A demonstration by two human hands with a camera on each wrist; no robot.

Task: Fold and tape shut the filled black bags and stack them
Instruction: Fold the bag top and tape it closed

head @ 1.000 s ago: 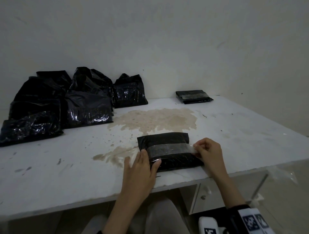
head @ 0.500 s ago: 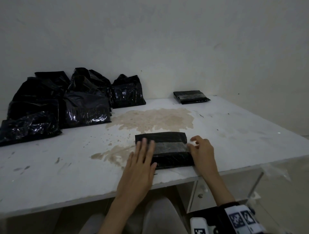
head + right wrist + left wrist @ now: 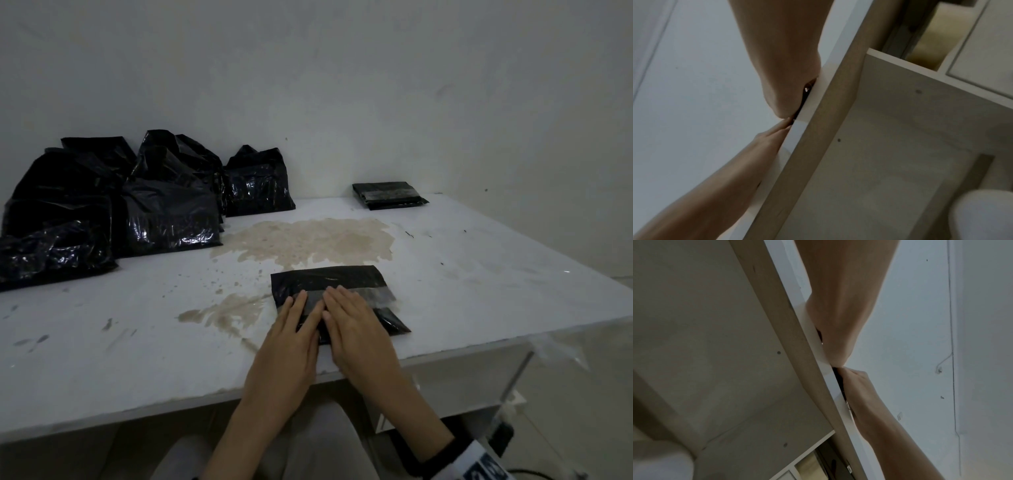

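Hands lie flat, side by side, on a folded black bag [image 3: 337, 284] near the front edge of the white surface [image 3: 479, 274]. The left hand [image 3: 294, 329] and the right hand [image 3: 352, 318] both have straight fingers, pressing down on a strip of clear tape [image 3: 373, 294] that runs across the bag. The two hands touch each other. A taped bag [image 3: 388, 195] sits far back by the wall. A pile of puffy black bags [image 3: 137, 205] fills the back left corner. A big brown stain [image 3: 308, 240] lies in the middle, just behind the folded bag.
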